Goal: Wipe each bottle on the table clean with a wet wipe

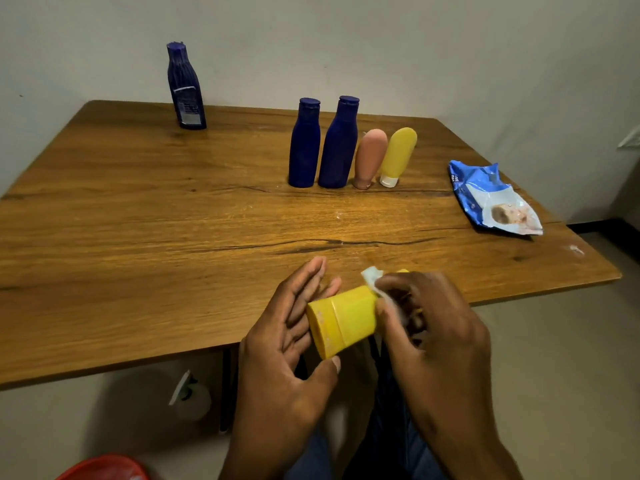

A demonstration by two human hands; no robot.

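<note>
My left hand (284,344) holds a yellow bottle (341,320) on its side by the cap end, over the near table edge, thumb under it and fingers behind. My right hand (436,334) grips a white wet wipe (375,282) wrapped round the bottle's body, hiding most of it. On the table stand two dark blue bottles (304,143) (339,143), a pink tube (370,157) and a yellow tube (398,155) in a row. Another blue bottle (185,86) stands alone at the far left.
A blue and white wet wipe packet (491,199) lies near the right edge of the wooden table (138,237). A red object (104,467) sits on the floor at the bottom left. A wall runs close behind the table.
</note>
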